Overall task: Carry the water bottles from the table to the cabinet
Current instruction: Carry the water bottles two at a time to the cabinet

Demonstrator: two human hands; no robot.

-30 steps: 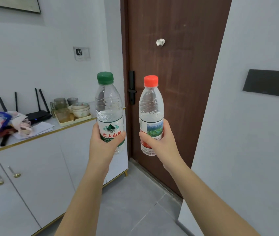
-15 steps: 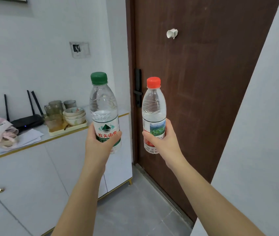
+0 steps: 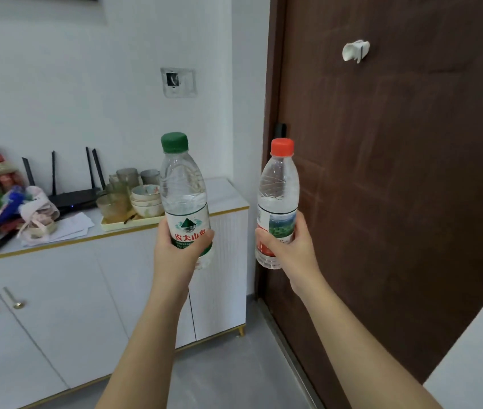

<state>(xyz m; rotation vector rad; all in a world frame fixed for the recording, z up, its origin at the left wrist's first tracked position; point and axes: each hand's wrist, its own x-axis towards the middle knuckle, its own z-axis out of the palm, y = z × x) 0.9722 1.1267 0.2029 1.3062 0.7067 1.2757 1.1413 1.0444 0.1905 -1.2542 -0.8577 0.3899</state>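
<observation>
Both bare forearms reach forward and upward, roughly parallel and apart. The left hand (image 3: 179, 255) shows its back to the camera, fingers wrapped round the lower part of an upright green-capped bottle (image 3: 182, 187). The right hand (image 3: 293, 250), at about the same height, grips an upright red-capped bottle (image 3: 278, 184) low down, with the bottle's base showing below the fingers.

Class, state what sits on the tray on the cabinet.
Stacked bowls and several cups stand on the tray; the green-capped bottle covers its right end.
</observation>
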